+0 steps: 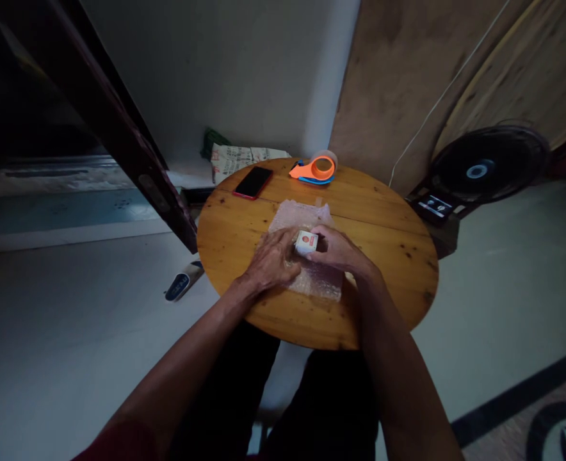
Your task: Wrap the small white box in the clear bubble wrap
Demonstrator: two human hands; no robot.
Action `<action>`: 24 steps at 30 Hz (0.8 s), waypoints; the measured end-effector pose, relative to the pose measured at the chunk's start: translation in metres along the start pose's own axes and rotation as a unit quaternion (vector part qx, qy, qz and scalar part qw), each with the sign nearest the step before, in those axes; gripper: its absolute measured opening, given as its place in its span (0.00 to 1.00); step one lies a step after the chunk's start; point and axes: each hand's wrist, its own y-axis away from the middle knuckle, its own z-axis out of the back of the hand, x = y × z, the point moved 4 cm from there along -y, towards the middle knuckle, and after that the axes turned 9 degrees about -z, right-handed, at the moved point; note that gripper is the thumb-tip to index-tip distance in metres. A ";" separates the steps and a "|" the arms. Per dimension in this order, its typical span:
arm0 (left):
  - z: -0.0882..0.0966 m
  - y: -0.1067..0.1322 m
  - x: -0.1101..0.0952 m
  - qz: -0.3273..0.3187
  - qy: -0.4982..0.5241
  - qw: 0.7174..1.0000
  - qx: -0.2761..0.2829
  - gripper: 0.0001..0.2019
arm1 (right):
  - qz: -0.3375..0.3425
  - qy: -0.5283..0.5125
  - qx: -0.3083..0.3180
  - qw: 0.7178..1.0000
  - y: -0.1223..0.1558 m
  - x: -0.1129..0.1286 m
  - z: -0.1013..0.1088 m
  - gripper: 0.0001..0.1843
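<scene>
A sheet of bubble wrap (pixel 312 282) lies on the round wooden table in front of me. On its middle is a small white box (pixel 307 242) with a red mark on top. My right hand (pixel 338 248) grips the box from the right, thumb and fingers on its sides. Flat on the left part of the bubble wrap rests my left hand (pixel 274 259), its fingers stretched out close to the box's left side. Whether those fingertips touch the box I cannot tell.
An orange and blue tape dispenser (pixel 314 169) and a red-edged phone (pixel 253 182) lie toward the far side of the wooden table (pixel 388 256). A printed sack (pixel 239 159) is behind the table. To the right stands a black fan (pixel 485 169); a slipper (pixel 180 285) is on the floor at left.
</scene>
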 end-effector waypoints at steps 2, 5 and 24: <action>0.009 0.002 0.000 0.001 -0.001 0.999 -0.038 0.35 | 0.003 -0.006 0.005 1.000 0.001 0.001 0.001 0.23; 0.025 0.013 -0.002 0.014 -0.020 0.997 -0.068 0.26 | 0.005 -0.023 0.011 1.000 0.003 0.002 0.002 0.28; 0.028 0.047 -0.030 -0.114 -0.100 0.988 0.034 0.07 | -0.011 -0.214 0.039 0.976 0.007 -0.004 0.006 0.22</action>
